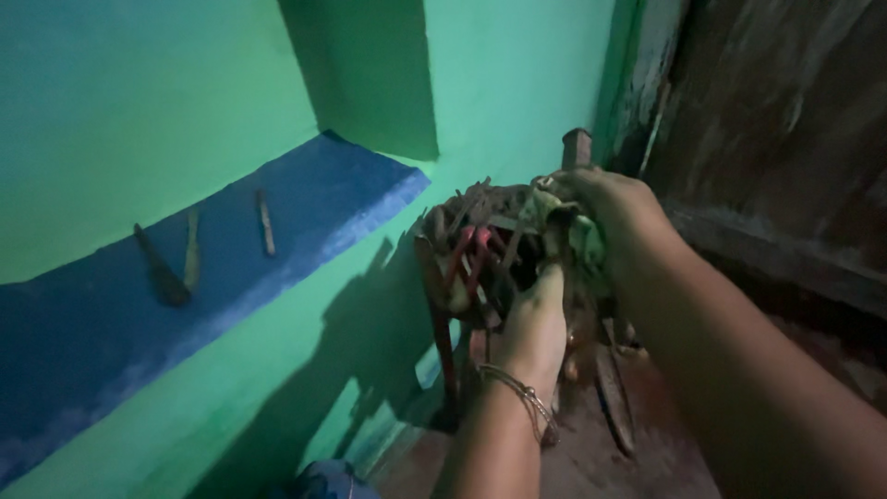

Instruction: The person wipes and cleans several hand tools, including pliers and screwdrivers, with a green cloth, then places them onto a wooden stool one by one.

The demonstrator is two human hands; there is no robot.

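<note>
A worn woven basket or stool (467,245) with red and brown strips stands in the corner by the green wall. My left hand (536,319), with a thin bracelet on the wrist, reaches up into its underside and grips the strips. On the top right rim rests my right hand (605,199), closed around a pale crumpled bundle (573,231) that sits on the woven thing. The dim light hides what the bundle is.
A blue ledge (305,208) in the green wall carries a few dark stick-like tools (162,273). A dark weathered wooden door (785,139) fills the right. A short wooden post (577,146) rises behind the woven thing. The reddish floor (591,453) lies below.
</note>
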